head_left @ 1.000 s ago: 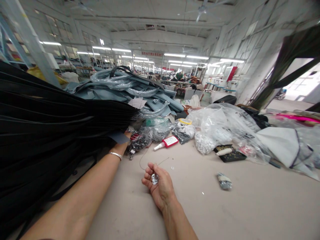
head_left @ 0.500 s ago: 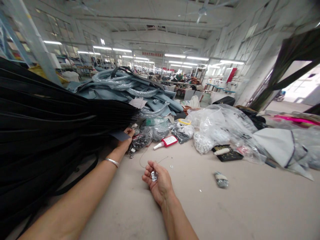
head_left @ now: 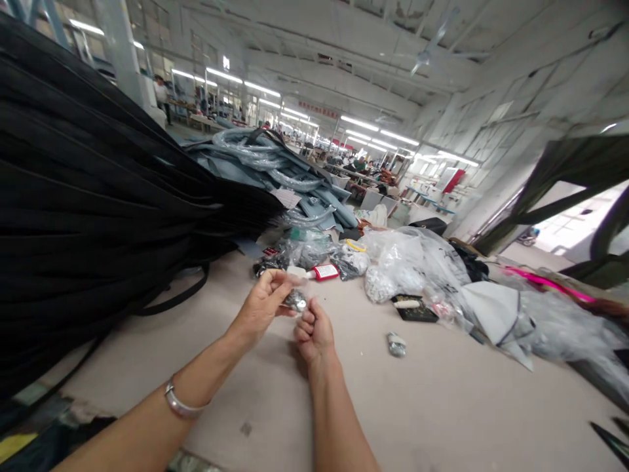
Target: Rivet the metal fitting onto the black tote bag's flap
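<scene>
Fingers (head_left: 275, 282) of left hand (head_left: 260, 308) around small plastic packet (head_left: 296, 301), beside right hand (head_left: 313, 333).

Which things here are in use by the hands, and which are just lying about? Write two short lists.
In use: left hand; right hand; small plastic packet of shiny bits held between them.

Lying about: black stack; red-labelled tube; small wrapped bundle; clear bags; black tray; table.

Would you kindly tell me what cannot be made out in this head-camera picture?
- Small shiny piece, head view: blurred, half covered by left hand; its kind is unclear.
- Right hand: fingers curled, so any contents are hidden.
- Label on red-and-white bottle: too small to read.
- Black stack: cut off by the left edge.
- Clear bags: contents indistinct.
</scene>
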Demonstrator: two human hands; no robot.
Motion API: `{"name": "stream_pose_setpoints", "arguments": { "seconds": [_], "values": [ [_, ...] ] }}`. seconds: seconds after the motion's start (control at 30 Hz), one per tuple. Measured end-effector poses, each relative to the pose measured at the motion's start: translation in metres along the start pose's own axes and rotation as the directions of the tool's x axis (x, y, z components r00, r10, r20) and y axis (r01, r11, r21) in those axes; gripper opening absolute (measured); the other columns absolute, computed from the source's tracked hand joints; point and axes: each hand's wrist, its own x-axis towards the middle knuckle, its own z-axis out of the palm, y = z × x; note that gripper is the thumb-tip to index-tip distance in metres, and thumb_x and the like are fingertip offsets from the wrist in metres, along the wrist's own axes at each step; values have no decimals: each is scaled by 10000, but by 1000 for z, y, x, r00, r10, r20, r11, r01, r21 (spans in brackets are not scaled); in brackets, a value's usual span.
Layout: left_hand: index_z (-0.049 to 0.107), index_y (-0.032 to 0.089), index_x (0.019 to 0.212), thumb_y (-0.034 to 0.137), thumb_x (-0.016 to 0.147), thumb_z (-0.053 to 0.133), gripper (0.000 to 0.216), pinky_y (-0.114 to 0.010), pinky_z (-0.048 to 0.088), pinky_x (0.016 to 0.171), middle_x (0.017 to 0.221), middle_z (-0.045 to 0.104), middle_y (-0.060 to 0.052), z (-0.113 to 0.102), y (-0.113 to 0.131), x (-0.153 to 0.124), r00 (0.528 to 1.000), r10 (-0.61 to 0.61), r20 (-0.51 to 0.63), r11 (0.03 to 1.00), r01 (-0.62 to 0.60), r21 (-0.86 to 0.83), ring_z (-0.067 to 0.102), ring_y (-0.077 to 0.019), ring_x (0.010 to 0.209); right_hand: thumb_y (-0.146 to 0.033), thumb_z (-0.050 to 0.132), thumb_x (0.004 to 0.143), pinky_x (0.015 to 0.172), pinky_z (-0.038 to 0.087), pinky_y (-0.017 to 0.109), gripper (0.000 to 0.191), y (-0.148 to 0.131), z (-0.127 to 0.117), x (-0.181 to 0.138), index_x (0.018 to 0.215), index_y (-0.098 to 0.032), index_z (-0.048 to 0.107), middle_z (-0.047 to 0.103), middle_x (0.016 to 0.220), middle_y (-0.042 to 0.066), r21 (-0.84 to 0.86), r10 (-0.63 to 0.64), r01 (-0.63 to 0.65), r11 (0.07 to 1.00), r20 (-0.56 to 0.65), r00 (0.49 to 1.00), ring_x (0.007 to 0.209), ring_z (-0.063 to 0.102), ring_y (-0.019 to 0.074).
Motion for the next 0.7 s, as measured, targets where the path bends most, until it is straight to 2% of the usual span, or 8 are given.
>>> {"name": "stream_pose_setpoints", "arguments": {
  "seconds": [0.1,0.2,0.3,0.43,0.5,0.57,0.6,0.7],
  "values": [
    [487,232,1120,507,712,813,591,-240,575,530,1125,716,-96,8,-10,-31,995,-71,72,992,78,-101,711,-203,817,-455,577,967,315,80,93,326,-15,-8,-19,826,-162,590,235,417,-170,-80,-37,38,996,16,999,324,79,11],
    [476,227,1176,407,720,825,601,-230,565,531,1144,705,-108,16,-19,-54,983,-104,152,982,126,-141,703,-201,826,-594,763,780,328,59,108,481,-27,-21,-48,878,-145,623,222,432,-184,-274,-128,148,950,87,988,371,55,4],
    [425,234,1223,310,729,799,625,-214,555,521,1124,682,-88,21,-23,-74,965,-118,234,983,148,-113,671,-181,820,-611,872,621,356,88,114,646,-35,-37,-78,994,-133,649,249,458,-185,-461,-234,278,843,150,960,405,89,2],
    [362,259,1254,270,753,732,622,-188,539,479,1119,644,-67,22,-27,-97,931,-159,330,982,183,-43,624,-157,789,-617,869,599,377,94,150,656,-46,-53,-104,988,-132,660,250,464,-175,-622,-256,289,728,145,956,415,109,14],
    [348,275,1262,256,741,713,636,-170,514,435,1131,626,-60,21,-28,-107,911,-198,361,978,208,13,602,-144,747,-632,842,611,381,93,173,609,-51,-56,-114,925,-147,650,241,465,-169,-672,-336,330,663,126,933,411,114,23],
    [350,283,1263,248,731,696,636,-157,492,411,1135,612,-58,21,-28,-115,900,-231,369,972,225,60,589,-140,731,-595,818,657,400,142,187,527,-55,-54,-125,898,-159,645,272,485,-152,-749,-478,428,506,170,862,417,173,35],
    [357,281,1255,247,731,686,620,-154,488,411,1135,609,-58,22,-28,-118,902,-235,362,972,222,79,586,-140,733,-554,811,688,419,180,190,481,-56,-52,-132,917,-161,653,292,500,-143,-795,-537,475,378,230,811,428,217,43],
    [389,272,1224,255,744,655,549,-158,497,422,1132,592,-58,26,-26,-127,920,-223,323,972,185,144,581,-148,760,-415,779,779,480,257,199,364,-53,-42,-156,1026,-169,675,332,526,-127,-838,-579,533,-121,496,647,453,316,61]
  ]
}}
